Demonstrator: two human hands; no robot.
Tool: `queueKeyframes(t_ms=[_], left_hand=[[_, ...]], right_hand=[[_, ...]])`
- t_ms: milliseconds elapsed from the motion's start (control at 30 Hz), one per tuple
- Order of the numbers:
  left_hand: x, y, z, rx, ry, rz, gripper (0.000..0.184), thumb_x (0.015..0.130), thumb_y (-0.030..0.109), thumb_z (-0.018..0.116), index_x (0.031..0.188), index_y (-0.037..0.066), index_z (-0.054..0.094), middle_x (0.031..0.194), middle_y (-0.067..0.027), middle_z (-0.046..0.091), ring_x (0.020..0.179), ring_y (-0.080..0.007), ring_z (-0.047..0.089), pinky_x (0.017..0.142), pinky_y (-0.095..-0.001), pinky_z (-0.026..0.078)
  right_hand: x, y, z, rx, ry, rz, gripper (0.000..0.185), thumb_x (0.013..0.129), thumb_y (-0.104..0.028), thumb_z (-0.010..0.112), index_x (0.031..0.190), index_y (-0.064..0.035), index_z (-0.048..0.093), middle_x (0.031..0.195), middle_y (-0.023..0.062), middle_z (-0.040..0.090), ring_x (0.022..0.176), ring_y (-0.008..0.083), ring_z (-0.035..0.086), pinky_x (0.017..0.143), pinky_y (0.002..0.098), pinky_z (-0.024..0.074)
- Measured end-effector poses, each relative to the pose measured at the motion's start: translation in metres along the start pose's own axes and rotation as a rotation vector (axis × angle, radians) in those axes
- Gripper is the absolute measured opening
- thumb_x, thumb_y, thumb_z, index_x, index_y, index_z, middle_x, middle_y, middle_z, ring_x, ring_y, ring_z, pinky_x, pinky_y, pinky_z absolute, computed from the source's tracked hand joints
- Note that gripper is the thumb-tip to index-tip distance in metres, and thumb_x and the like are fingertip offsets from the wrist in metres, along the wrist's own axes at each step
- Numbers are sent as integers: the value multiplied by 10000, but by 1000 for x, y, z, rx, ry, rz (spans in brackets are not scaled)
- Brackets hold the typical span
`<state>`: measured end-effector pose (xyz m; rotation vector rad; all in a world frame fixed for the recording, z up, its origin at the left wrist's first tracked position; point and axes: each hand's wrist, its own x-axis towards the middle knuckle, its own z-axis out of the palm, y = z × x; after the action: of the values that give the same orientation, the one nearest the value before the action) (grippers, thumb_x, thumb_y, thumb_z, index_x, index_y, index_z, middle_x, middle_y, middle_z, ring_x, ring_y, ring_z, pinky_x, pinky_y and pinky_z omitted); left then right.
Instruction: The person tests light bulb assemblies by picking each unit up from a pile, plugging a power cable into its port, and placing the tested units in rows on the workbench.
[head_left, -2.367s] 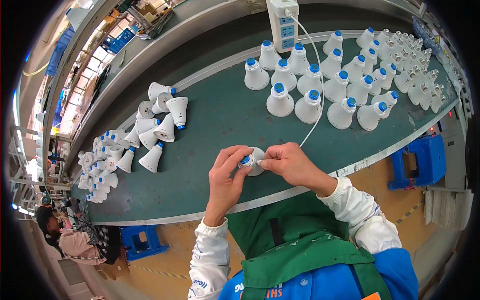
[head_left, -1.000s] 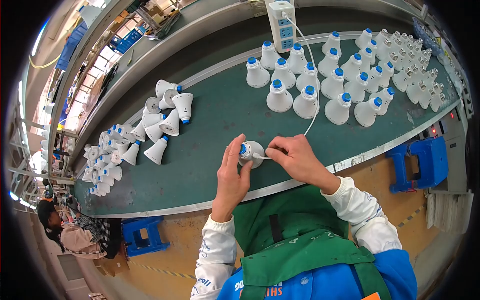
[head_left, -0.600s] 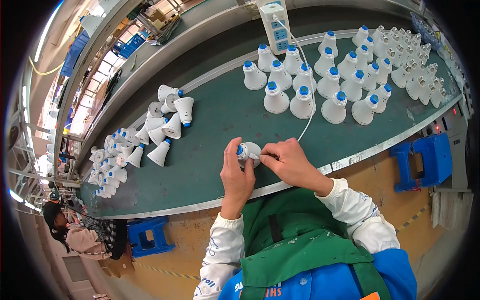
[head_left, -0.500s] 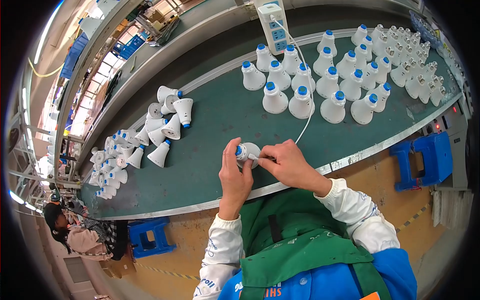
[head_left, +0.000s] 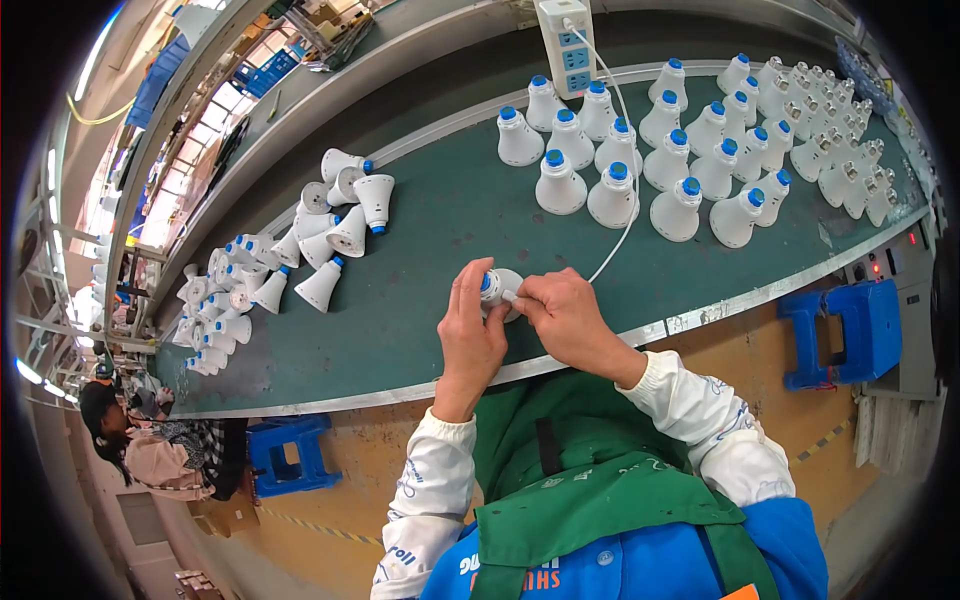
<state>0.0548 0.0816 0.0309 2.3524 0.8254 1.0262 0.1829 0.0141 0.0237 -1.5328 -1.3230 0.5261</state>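
A white cone-shaped housing with a blue cap (head_left: 507, 283) lies near the front of the green worktable (head_left: 420, 270). My left hand (head_left: 470, 338) is wrapped round its capped end, thumb and fingers on either side. Thumb and forefinger of my right hand (head_left: 570, 318) pinch the small white end of a cable against the housing's side; my fingertips partly hide that end. From there the white cable (head_left: 632, 215) runs up to a power strip (head_left: 567, 48) at the table's back edge.
Upright blue-capped housings (head_left: 615, 195) stand in rows at the back right, with metal-tipped ones (head_left: 845, 180) beyond. More housings (head_left: 320, 285) lie loosely on the left. Blue stools (head_left: 845, 335) stand below the table's front edge. Another person (head_left: 150, 455) sits at the lower left.
My right hand drew back from the housing with the cable end, then returned to its side. My left hand has stayed round the housing. The whole view has shifted slightly.
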Motion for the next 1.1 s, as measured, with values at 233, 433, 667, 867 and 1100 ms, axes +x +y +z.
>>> queueKeyframes(t_ms=[233, 433, 667, 867, 1100], left_hand=[[0, -1, 0, -8, -30, -19, 539, 687, -77, 636, 1191, 22, 473, 1121, -154, 567, 1013, -343, 575, 828, -377, 477], [2, 1, -4, 21, -60, 17, 525, 741, -48, 626, 1227, 55, 454, 1178, -166, 537, 1016, -362, 571, 779, -403, 502], [-1, 4, 0, 9, -55, -45, 547, 702, -64, 648, 1203, 35, 451, 1128, -155, 549, 1030, -339, 558, 843, -372, 464], [2, -1, 1, 7, -12, -6, 529, 698, -78, 647, 1183, 47, 476, 1129, -128, 539, 1039, -275, 553, 868, -332, 448], [19, -18, -22, -282, -307, -126, 479, 664, -119, 636, 1099, 50, 524, 1134, -116, 567, 1043, -281, 566, 891, -342, 445]], right_hand=[[3, 7, -7, -50, -26, -113, 132, 793, -163, 592, 746, -47, 633, 640, 108, 599, 672, 299, 580, 677, 395, 385], [-1, 5, -36, -68, 39, -25, 112, 802, -198, 620, 799, -88, 635, 680, -3, 615, 654, 177, 540, 788, 331, 331], [-7, 10, -42, -112, 134, -19, 96, 800, -196, 606, 779, -111, 645, 704, 1, 603, 795, 185, 545, 822, 364, 299], [-6, 9, -38, -127, 84, -13, 81, 808, -173, 620, 816, -96, 644, 773, -14, 619, 804, 156, 536, 853, 346, 295], [-7, 8, -33, -122, 70, -35, 120, 808, -202, 600, 798, -90, 642, 745, 20, 617, 820, 215, 545, 824, 388, 301]])
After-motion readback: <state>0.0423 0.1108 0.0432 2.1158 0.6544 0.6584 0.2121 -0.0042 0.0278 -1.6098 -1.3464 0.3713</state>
